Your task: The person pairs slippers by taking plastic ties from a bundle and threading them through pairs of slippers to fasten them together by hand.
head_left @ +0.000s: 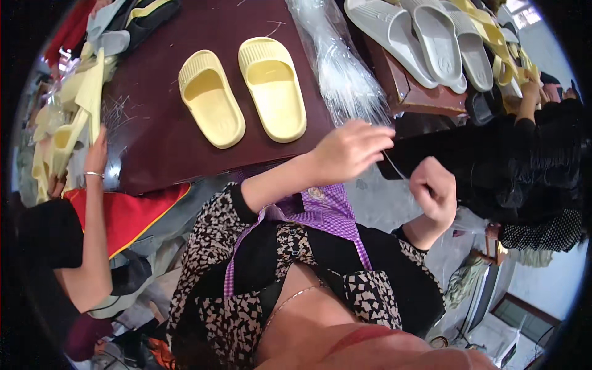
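Note:
My left hand is raised just off the table's near edge, its fingers pinched together. To its right my right hand is closed in a fist. A thin, pale plastic strand stretches between the two hands, with an end at each; its exact ends are hidden in the fingers. Beyond my left hand lies a bundle of clear plastic strands in a clear bag. Two yellow slide sandals, a left one and a right one, rest side by side on the dark red table, apart from my hands.
Grey slides are piled on a brown box at the far right, with yellow ones behind. At the left a co-worker's hand touches a yellow slide. Another person's arm reaches in at the right. Loose strands litter the table.

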`<state>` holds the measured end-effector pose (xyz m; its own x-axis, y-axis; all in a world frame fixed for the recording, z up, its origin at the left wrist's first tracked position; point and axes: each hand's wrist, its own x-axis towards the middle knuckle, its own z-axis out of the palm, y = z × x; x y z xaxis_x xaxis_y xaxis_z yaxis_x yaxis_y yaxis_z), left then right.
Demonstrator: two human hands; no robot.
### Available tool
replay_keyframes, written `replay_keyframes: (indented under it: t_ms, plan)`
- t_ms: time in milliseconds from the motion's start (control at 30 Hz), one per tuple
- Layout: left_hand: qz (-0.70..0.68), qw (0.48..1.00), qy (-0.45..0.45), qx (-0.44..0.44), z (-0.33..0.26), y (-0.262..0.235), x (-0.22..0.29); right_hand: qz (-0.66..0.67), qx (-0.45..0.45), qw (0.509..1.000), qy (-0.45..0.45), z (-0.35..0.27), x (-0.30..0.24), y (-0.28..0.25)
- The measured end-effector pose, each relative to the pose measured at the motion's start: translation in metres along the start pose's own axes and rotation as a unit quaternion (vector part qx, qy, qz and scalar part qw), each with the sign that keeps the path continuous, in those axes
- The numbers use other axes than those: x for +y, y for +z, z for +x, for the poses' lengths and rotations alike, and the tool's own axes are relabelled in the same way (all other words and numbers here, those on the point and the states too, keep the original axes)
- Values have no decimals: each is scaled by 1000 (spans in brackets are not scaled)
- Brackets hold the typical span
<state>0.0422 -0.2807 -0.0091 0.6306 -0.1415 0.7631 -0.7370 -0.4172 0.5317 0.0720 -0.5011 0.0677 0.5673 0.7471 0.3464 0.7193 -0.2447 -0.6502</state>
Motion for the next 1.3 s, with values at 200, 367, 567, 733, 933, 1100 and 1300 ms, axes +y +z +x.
replay_keyframes:
  t_ms: [200, 367, 567, 733, 933, 1100, 1300]
  plan:
    - [-110, 992, -28, -57, -14, 15, -22, 265, 97, 938, -200, -17, 10, -6]
    - [-214, 968, -119, -53, -21, 7, -21, 422, 193, 854, -237, -11, 44, -15]
    - [-236, 948, -209, -47, -11, -4, 9, 613, 267, 740, -68, 16, 54, 19]
    - [-157, 970, -188, 13, -10, -2, 9, 449, 248, 858, 19, 29, 35, 73]
    - [-101, 980, -173, -6, -12, 0, 10, 419, 212, 881, -56, 38, 37, 73]
    - [19, 998, -25, 55, -6, -24, 24, 525, 167, 824, -134, 47, 27, 34]
    - [193, 969, 139, 67, -21, -62, 46, 487, 160, 844, -157, 62, 11, 30]
